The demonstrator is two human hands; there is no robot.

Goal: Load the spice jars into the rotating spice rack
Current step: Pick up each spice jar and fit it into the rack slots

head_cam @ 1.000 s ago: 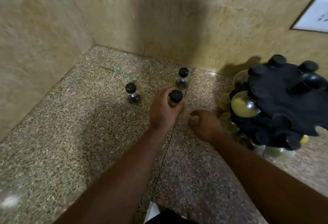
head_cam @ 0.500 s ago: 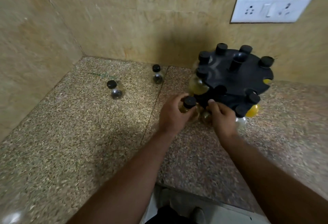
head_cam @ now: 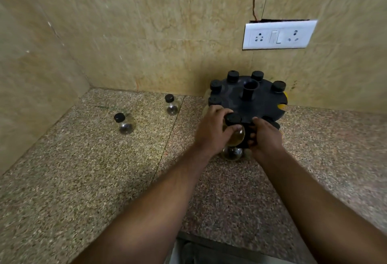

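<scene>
A black rotating spice rack (head_cam: 247, 101) stands against the back wall, with several black-capped jars hanging in its rim slots. My left hand (head_cam: 212, 131) grips a round glass spice jar (head_cam: 235, 132) with a black cap and yellowish contents, and holds it at the rack's near edge. My right hand (head_cam: 265, 138) grasps the rack's front rim just right of that jar. Below them, on the lower tier, sits a jar of dark contents (head_cam: 232, 153). Two loose jars stand on the counter to the left: a near jar (head_cam: 124, 123) and a far jar (head_cam: 171, 104).
The speckled granite counter (head_cam: 83, 180) fills a corner between two beige stone walls. A white socket plate (head_cam: 278, 35) hangs on the back wall above the rack. The counter's front edge runs at the bottom right.
My left hand has lifted the jar up to the rack's upper rim. My right hand has shifted along the rack's front edge. The camera has tilted upward.
</scene>
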